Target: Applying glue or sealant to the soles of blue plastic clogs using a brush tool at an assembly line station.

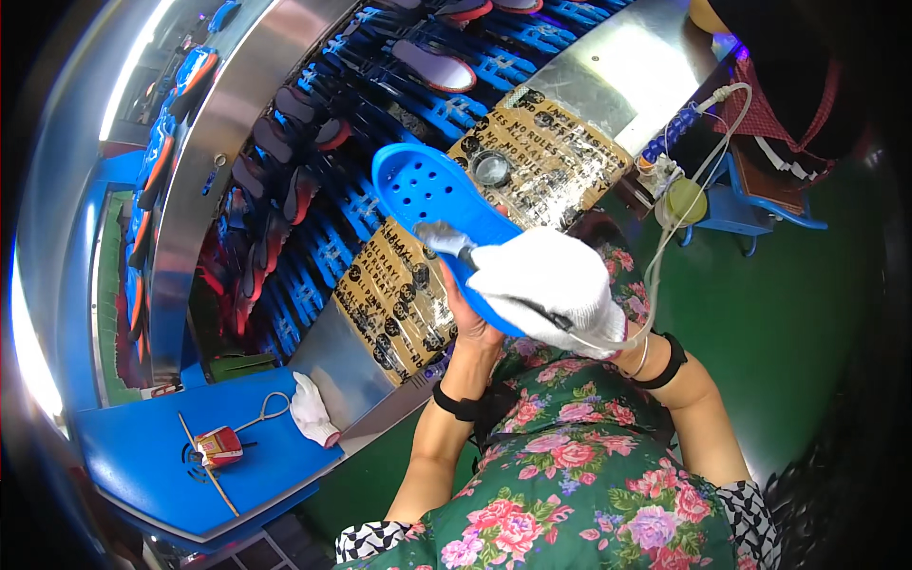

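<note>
A blue clog-shaped shoe piece with several holes in its toe is held up over the workbench, toe pointing to the far left. My bare left hand supports it from below, fingers curled round its near side. A white knitted glove covers my right hand, which is closed around a brush. The grey bristles of the brush touch or lie very close to the shoe piece's surface. From the right hand a clear thin tube trails off past my wrist. Most of the brush handle is hidden by the glove.
Taped cardboard covers the bench, with a small round dish on it. Behind, shoe soles lie on a blue-and-black rack. A blue table at left holds another white glove. A yellow-green container stands at right.
</note>
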`<state>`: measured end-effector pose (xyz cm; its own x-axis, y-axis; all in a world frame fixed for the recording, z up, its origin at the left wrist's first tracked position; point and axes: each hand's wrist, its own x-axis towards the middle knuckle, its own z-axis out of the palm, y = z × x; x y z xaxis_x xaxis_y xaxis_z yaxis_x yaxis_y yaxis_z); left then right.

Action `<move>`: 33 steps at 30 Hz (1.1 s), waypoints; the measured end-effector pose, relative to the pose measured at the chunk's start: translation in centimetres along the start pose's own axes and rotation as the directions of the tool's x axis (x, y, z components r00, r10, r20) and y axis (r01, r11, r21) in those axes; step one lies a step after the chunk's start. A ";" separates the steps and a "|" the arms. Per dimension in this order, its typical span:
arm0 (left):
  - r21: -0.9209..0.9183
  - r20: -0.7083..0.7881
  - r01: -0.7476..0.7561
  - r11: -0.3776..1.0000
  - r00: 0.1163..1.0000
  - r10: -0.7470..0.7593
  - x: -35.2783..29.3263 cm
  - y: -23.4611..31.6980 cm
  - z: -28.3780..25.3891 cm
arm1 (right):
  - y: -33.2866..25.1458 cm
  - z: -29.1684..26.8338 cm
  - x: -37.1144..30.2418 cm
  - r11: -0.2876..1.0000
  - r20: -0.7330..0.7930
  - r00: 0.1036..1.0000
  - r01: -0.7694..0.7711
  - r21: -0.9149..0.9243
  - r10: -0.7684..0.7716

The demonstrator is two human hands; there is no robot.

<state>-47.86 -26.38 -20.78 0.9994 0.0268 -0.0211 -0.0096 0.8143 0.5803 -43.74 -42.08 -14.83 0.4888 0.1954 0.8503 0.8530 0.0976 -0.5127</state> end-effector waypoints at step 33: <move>-0.232 0.139 0.100 0.968 0.988 -0.068 2.4 2.7 0.0 | 1.0 -1.5 -3.5 0.928 0.136 0.961 -0.268 0.258 0.240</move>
<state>-45.51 -24.17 -19.26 0.9926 -0.1097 0.0525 0.0826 0.9251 0.3707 -44.31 -44.09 -18.19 0.6494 0.3435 0.6784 0.6138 0.2898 -0.7343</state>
